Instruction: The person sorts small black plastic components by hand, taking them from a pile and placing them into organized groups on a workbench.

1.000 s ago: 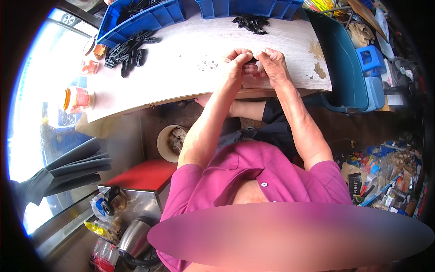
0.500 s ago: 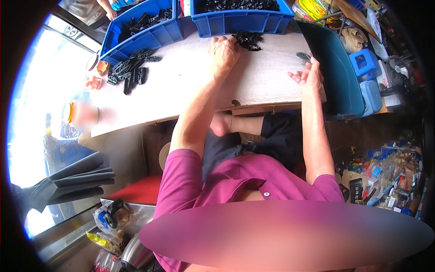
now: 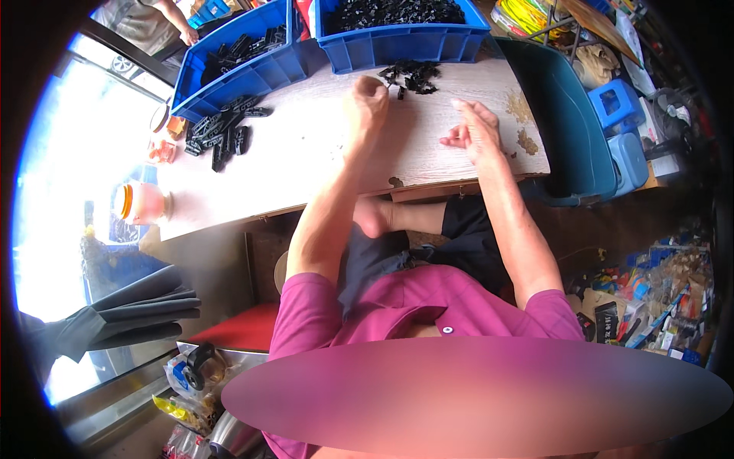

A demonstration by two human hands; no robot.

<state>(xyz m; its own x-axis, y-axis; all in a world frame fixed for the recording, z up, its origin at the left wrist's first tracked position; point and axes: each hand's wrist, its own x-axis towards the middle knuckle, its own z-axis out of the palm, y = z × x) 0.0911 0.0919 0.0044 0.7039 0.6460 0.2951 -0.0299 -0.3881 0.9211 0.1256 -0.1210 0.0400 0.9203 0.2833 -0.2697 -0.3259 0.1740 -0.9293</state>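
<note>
Small black parts sit in a loose heap on the table, below the right-hand blue bin. Left hand is just beside the heap, fingers curled in, thumb toward index; too small and bright there to tell if it pinches a part. Right hand is near the heap's lower right, thumb and fingers loosely apart, nothing visible in it. Handling, my read: very light, stiff plastic, slick-ish, thin bits could snap or tangle. Pick 1 at a time, thumb and index tips on opposite edges, from the heap's outer fringe. Longer black pieces lie piled at table left, below the other blue bin; likely light and rigid too, best held mid-length across the 2 long sides.
</note>
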